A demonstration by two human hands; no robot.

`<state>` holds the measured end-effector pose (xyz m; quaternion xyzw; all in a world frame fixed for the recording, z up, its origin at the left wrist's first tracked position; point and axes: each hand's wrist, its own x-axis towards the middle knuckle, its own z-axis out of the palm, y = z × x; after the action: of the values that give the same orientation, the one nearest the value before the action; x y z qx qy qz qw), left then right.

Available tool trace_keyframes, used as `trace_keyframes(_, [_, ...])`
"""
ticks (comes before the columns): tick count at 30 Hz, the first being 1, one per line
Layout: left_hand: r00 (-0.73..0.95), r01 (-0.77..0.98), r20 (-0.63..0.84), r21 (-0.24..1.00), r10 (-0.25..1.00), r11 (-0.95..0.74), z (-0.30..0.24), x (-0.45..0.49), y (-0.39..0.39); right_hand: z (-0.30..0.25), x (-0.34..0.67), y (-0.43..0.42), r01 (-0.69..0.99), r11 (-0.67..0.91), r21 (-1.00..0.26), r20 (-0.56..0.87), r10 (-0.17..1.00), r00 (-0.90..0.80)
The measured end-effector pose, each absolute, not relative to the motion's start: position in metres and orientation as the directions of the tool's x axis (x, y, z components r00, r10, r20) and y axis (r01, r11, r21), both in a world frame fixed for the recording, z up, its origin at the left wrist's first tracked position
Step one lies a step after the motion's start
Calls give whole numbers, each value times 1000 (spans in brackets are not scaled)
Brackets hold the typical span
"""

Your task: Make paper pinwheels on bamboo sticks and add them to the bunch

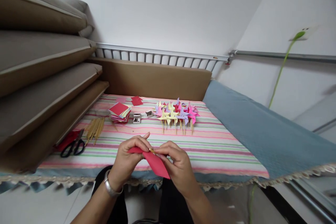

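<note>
My left hand [132,159] is closed on a sheet of red paper [157,166], gripping its upper left part between thumb and fingers. The sheet slants down toward my lap. My right hand [177,162] is pinched at the paper's upper edge, holding a small tan stick-like piece [152,151] whose rest is hidden by the fingers. Beyond my hands stands a cluster of paper pinwheels [175,113] in yellow, purple, pink and red on wooden sticks. A stack of coloured paper squares [120,112] lies to its left.
Black-handled scissors [73,146] lie at the left beside loose wooden sticks [95,129]. Two small open boxes [137,118] and red paper pieces [137,100] lie on the striped cloth [210,150]. Stacked cushions [47,77] rise at left; a metal rail [162,51] runs behind.
</note>
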<state>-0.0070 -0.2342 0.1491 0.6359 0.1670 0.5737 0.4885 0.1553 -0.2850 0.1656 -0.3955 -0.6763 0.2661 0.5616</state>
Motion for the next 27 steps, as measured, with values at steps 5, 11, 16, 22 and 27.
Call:
trace_keyframes(5, [300,-303,506,855,809,-422,152,-7,-236,164,156,-284,228,533,-815,537,842,-50])
trace_keyframes(11, [266,-227,339,932,903,-283,139,-10,-224,141,161,-269,257,415,-873,427,904,-11])
trace_keyframes(16, [185,-205,123,975,975,-84,117,-8,-202,86,177,-255,402,232,-886,273,961,48])
trace_keyframes(22, [158,-168,3,985,987,24,97,11,-183,30,189,-250,538,118,-834,252,950,182])
trace_keyframes(27, [141,-6,92,996,986,-92,72,14,-158,2,214,-231,526,71,-847,261,918,297])
